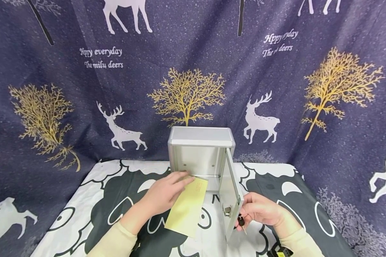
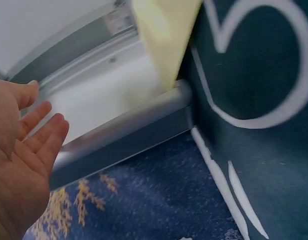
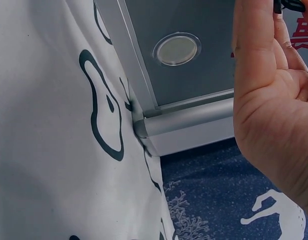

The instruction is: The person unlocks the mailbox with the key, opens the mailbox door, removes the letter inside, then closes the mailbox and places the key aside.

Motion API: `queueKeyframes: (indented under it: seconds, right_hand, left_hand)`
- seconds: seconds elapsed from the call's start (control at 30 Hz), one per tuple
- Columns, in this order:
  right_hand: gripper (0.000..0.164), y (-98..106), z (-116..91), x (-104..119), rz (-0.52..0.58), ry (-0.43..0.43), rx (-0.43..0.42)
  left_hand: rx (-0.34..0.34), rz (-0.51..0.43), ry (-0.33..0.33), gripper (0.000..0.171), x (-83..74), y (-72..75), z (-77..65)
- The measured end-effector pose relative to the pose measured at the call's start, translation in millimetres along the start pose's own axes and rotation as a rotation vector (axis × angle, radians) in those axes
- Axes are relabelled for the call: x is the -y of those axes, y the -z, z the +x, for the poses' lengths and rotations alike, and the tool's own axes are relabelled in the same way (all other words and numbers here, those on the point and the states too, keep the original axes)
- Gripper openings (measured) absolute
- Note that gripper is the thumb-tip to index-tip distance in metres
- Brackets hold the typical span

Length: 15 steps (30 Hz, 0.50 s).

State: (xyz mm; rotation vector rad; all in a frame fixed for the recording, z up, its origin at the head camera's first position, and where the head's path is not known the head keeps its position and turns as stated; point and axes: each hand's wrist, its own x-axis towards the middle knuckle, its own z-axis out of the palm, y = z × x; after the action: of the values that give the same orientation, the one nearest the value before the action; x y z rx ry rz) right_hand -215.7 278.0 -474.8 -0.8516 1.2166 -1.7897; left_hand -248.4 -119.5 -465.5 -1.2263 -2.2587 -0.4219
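Deer-printed cloth (image 1: 193, 46) hangs behind; moving the envelope (image 1: 186, 212) seems the step; loose-fingered left hand (image 1: 165, 189) probably must pinch it next; right hand (image 1: 260, 210) holds key (image 1: 241, 220).

Homelike corner, deer-print curtain (image 1: 193, 50) behind, cartoon-print cloth (image 1: 93, 200) spread below

The box (image 1: 201, 135) stands at the far side of the covered table (image 1: 115, 192), the curtain (image 1: 193, 43) right behind it. Its door (image 1: 229, 194) stands out from the right edge, toward the near side. Before the opening, left of the door, I see the envelope (image 1: 186, 210), far end at the mouth, the left hand (image 1: 165, 189) at its left side. Right of the door is the right hand (image 1: 260, 210), the key (image 1: 241, 220) at its fingers.
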Motion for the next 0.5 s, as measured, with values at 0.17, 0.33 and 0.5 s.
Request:
queueKeyframes:
  seconds: [0.17,0.33,0.5]
  right_hand:
    - [0.021,0,0,0,0.001,0.002,0.0]
    - [0.024,0,0,0,0.006,0.001,0.002]
    - [0.022,0,-1,1,0.002,-0.001,-0.003]
  left_hand:
    - [0.074,0.026,-0.023,0.053,2.5,-8.6,-5.9]
    - [0.129,0.06,-0.007,0.058,5.2,-12.5,-11.5]
    - [0.237,0.161,-0.037,0.075,7.3,-20.7,-15.1]
